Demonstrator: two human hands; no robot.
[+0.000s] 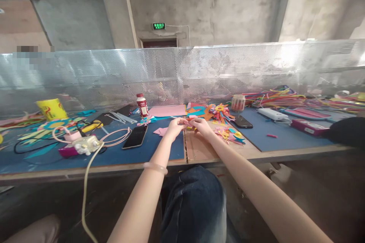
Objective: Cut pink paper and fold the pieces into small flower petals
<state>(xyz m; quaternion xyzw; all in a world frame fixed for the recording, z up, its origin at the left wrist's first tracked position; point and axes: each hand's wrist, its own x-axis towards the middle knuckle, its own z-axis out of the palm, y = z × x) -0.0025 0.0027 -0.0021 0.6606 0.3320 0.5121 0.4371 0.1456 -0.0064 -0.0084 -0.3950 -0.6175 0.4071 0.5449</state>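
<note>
My left hand (176,127) and my right hand (200,126) meet over the table, fingertips pinched close together. A small reddish bit shows between them, too small to name. Left of my left hand lie pink paper pieces (161,131). Just beyond my hands, a pink paper sheet (168,111) rests near the mesh screen. Behind my right hand stands a layered paper flower (219,112) in orange, yellow and pink. To the right of that hand is a pile of coloured paper scraps (230,135).
On the left are a phone (135,137), a power strip with plugs (82,145), a red bottle (142,105) and a yellow can (52,109). A jar (238,103), another phone (243,121) and a white power strip (272,114) lie right. A perforated metal screen (199,72) borders the back.
</note>
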